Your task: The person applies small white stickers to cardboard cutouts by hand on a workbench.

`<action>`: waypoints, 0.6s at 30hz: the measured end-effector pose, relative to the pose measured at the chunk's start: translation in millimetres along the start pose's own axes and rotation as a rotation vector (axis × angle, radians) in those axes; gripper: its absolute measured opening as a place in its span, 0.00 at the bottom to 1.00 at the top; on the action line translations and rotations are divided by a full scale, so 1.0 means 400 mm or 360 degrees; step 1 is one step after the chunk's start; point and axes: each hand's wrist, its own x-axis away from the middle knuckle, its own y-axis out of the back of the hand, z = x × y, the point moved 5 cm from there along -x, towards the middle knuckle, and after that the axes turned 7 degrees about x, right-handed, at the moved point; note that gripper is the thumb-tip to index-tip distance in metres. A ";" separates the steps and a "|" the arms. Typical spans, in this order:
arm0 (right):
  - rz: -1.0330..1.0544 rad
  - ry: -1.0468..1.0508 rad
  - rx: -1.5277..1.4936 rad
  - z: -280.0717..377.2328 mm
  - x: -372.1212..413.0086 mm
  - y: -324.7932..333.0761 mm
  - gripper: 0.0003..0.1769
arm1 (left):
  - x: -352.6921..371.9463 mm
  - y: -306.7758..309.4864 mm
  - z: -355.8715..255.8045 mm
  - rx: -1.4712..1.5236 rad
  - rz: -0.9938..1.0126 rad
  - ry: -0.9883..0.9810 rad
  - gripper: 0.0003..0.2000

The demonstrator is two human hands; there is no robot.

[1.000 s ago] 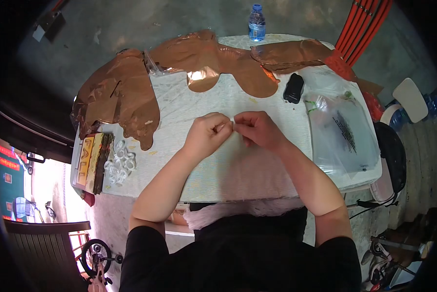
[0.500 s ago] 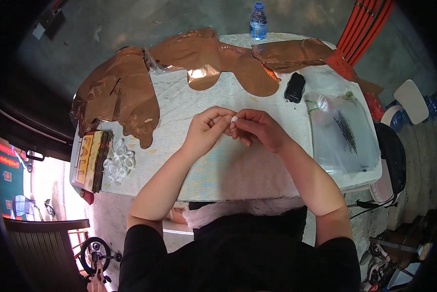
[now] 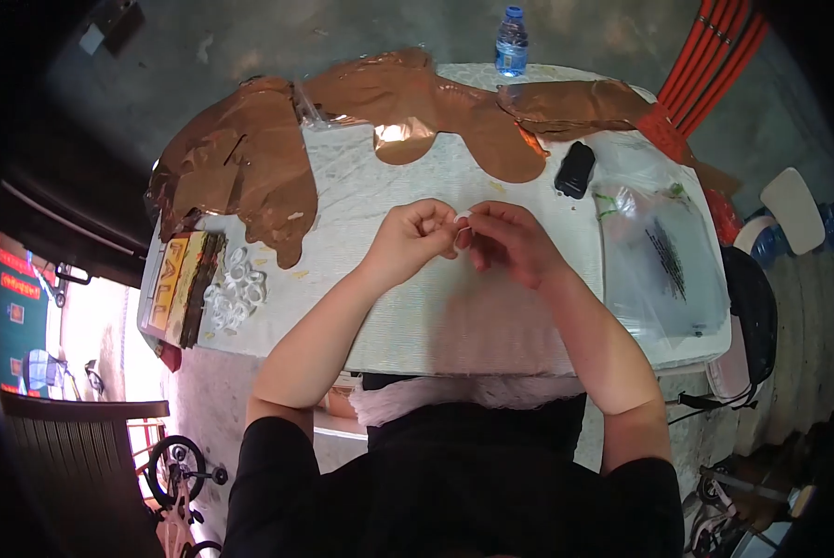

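Over the middle of the table, my left hand [image 3: 410,244] and my right hand [image 3: 521,245] meet at the fingertips. Between them is a small white ring [image 3: 463,223], pinched from both sides; the fingers cover part of it. A pile of similar white rings [image 3: 236,296] lies at the left of the table. Beside the pile, gold-and-red printed paper stacks [image 3: 186,284] stand at the left edge.
Copper-coloured foil sheets [image 3: 403,93] spread along the far side. A water bottle [image 3: 511,42] stands at the back edge. On the right are a black case [image 3: 576,170] and a clear plastic bag [image 3: 659,260]. The white-covered table [image 3: 380,349] has a rounded edge.
My fingertips have drawn slightly apart, and the white piece between them now shows as an open loop. The whole view has shifted a little with my head.
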 end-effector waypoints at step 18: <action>-0.0080 -0.0068 0.0046 -0.002 0.011 -0.034 0.12 | 0.478 0.400 -0.225 -0.2576 -0.1371 -0.0100 0.06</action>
